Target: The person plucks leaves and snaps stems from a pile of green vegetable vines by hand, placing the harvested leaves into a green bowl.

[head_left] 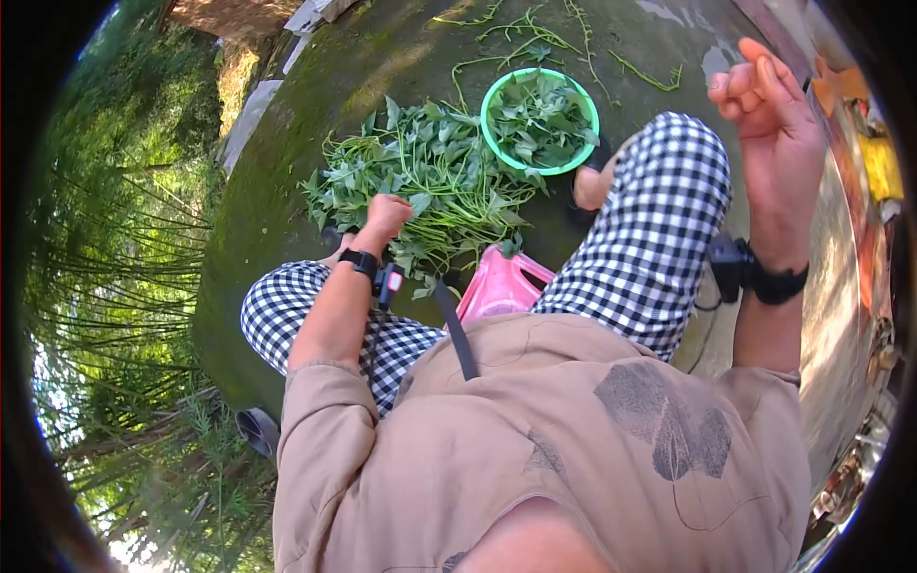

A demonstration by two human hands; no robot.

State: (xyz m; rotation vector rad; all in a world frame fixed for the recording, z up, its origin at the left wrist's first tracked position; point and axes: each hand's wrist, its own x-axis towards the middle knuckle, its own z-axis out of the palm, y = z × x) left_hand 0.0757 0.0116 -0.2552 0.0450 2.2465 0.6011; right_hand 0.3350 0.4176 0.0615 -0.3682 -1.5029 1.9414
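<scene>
A heap of green leafy stems [430, 162] lies on the ground between my feet. My left hand [387, 216] is closed at the near left edge of the heap, beside some leaves; what its fingers grip, if anything, is hidden. Touching the heap on the right is a light green basket [489, 143] with plucked leaves [540, 119] inside. My right hand [769, 105] is raised at the upper right, away from the greens. Its fingers are loosely bent and apart, with nothing visible in them.
Several stripped stems [521, 43] are scattered beyond the basket. A pink plastic stool [501, 284] shows between my legs. Mossy concrete [244, 210] surrounds me, with greenery [124, 191] along the left. Yellow and orange items [879, 164] stand at the far right.
</scene>
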